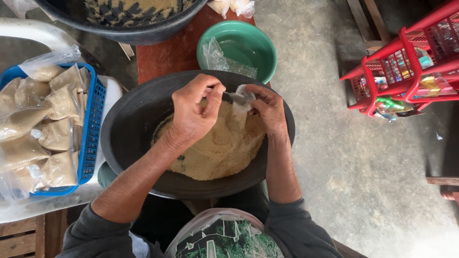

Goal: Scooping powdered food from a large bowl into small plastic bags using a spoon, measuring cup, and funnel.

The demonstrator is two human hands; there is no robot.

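Observation:
A big black basin (129,124) in front of me holds a heap of pale yellow grain (215,153). Over the heap, my left hand (193,112) pinches a metal spoon (232,97) by its handle. My right hand (268,109) grips the mouth of a small clear plastic bag (241,107) that hangs partly filled with grain above the heap. The spoon's tip sits at the bag's opening, and the two hands nearly touch.
A blue basket (91,119) on a white plastic chair at the left holds several filled bags of grain. A green bowl (248,45) with empty clear bags sits behind the basin on a reddish table. A red wire rack (406,67) stands at the right on the concrete floor.

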